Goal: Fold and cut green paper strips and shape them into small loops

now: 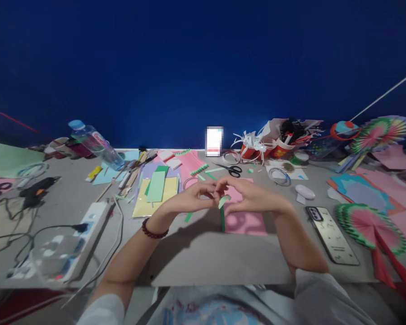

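Head view: our left hand and right hand meet around a green strip above pink paper.
Their fingers overlap; which hand grips it, we cannot tell. The bottle label is blurred.

I see the bare left hand and bare right hand close together, fingers curled, forearms angled inward.

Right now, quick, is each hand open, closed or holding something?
Left hand: curled, fingertips at the small, curved, pale green paper piece; grip unclear.
Right hand: curved, thumb and index finger apart, beside that piece; grip unclear.
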The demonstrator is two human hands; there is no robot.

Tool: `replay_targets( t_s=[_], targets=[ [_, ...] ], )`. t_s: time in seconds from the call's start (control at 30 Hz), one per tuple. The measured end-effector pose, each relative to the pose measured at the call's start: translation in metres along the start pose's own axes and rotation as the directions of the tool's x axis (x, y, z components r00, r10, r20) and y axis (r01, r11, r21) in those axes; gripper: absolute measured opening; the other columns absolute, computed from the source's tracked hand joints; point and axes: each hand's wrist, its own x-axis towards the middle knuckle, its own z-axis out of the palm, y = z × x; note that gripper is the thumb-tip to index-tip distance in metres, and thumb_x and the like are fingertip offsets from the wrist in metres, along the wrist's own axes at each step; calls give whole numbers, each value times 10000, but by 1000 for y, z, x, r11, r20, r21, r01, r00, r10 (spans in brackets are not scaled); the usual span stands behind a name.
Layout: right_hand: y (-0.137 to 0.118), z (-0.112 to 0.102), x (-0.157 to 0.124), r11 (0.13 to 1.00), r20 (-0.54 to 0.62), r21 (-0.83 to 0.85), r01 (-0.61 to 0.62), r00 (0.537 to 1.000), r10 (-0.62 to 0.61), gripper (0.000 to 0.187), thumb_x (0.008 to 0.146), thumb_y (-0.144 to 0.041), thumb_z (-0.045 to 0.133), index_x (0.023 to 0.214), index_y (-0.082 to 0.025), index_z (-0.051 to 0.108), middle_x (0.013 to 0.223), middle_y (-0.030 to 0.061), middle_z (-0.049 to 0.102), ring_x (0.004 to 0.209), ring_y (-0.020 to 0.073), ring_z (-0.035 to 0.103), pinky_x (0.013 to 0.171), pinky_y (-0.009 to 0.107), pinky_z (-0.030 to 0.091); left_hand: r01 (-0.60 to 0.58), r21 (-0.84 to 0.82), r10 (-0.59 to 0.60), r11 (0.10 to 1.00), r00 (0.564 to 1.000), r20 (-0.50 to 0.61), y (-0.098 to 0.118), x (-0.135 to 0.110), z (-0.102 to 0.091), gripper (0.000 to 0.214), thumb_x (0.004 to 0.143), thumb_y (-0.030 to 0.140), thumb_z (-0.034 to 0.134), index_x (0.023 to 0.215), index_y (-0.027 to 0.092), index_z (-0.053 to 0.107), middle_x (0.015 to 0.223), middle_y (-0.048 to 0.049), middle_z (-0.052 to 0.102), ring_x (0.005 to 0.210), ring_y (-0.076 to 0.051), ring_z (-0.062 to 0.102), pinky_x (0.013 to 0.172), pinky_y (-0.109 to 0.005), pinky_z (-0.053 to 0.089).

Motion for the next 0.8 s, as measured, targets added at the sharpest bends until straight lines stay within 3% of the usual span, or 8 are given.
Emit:
replay_targets(
  t_s=[0.3, 0.47, 0.8],
  targets=[
    [-6, -3, -2, 1000, -10, -19, 16, 1000, -16, 299, 838, -391, 661, 1059, -215, 563, 1068, 42, 641, 974, 182, 582, 843, 311, 448, -9, 6, 9, 1000, 1000, 11, 4, -1, 1, 105, 850, 241, 594, 790, 170, 641, 1143, -85, 607, 1134, -220, 565, 967, -369, 451],
    [-6, -3, -2, 999, -17, -25, 42, 999, -43, 251, 852, -368, 640, 1032, -211, 562, 1035, 36, 642, 938, 171, 580, 835, 314, 448, -26, 58, 26, 998, 1000, -8, 5, -1, 3, 111, 851, 220, 585, 772, 159, 635, 1064, -86, 621, 1060, -208, 584, 938, -364, 463],
    [-6, 1, -2, 996, -13, -45, 71, 997, -71, 224, 837, -189, 581, 1048, -210, 512, 1027, 40, 603, 952, 175, 560, 863, 328, 440, -45, 75, 46, 996, 999, -22, 6, -1, 4, 113, 851, 225, 582, 764, 165, 621, 1015, -70, 609, 1048, -200, 578, 927, -337, 450]
  ],
)
